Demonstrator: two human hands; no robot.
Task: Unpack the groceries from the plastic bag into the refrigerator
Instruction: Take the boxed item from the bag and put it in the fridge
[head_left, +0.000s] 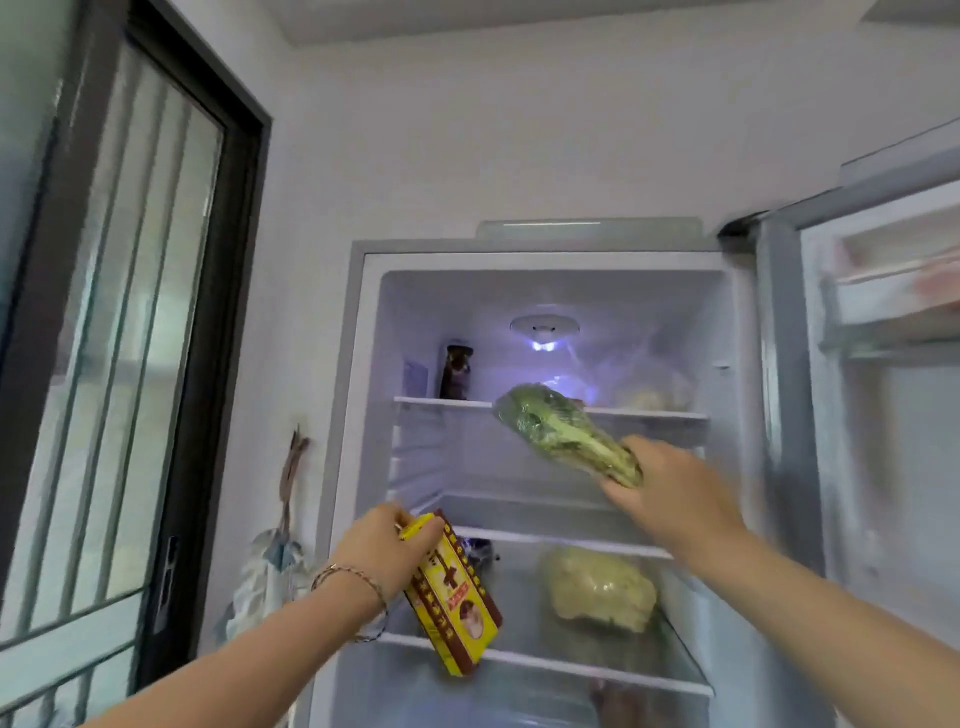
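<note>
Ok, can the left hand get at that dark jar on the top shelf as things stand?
Probably not yet: the left hand is shut on the yellow carton. The path up to the dark jar looks clear, since the wrapped greens sit further right.

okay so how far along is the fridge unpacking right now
Partway, it seems. The fridge door is open and a pale wrapped cabbage already sits on a lower shelf. In hand: the right hand lifts a wrapped green vegetable toward the upper shelves; the left hand holds a yellow carton. Both remain unshelved; the bag is out of view.
</note>
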